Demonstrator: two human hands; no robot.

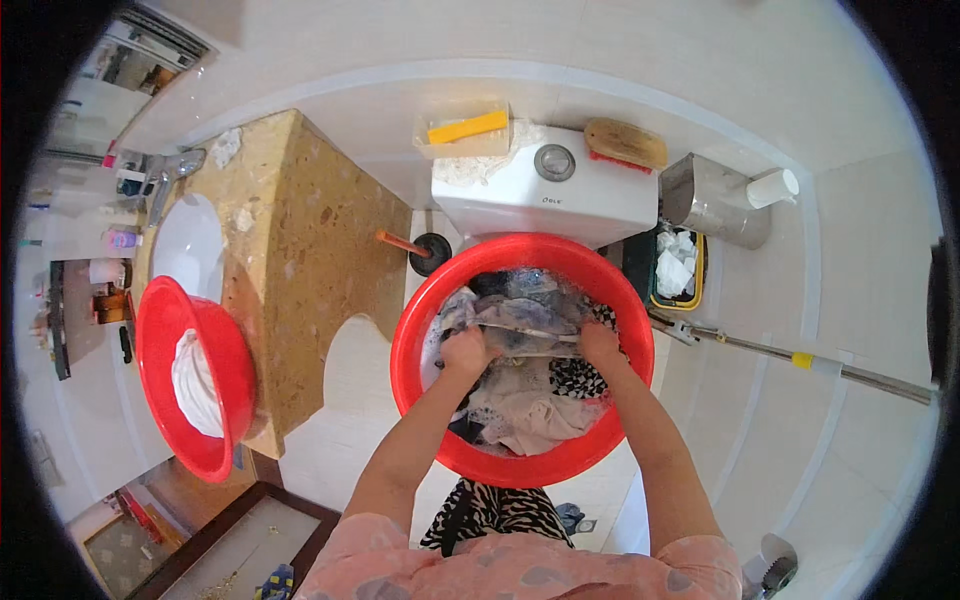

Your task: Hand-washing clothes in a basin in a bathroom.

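A large red basin (402,375) in front of me holds soapy water and several wet clothes. Inside it, my left hand (466,352) is closed on the left part of a greyish wet garment (530,318). My right hand (598,342) grips the same garment further right, so a fold of it runs taut between my two fists. Nearer to me in the basin lies a beige garment (535,405). A black-and-white patterned cloth (577,380) sits beside it, below my right hand. White suds show among the clothes. The exact kind of the gripped garment cannot be made out.
Behind the basin stands a white toilet tank (500,200) with a wooden brush (625,143) and a plastic tray (425,135) on top. Left, a second red basin (240,350) with white cloth rests on the stone counter (290,230). A plunger (432,254), waste bin (702,275) and metal pole (880,380) stand nearby.
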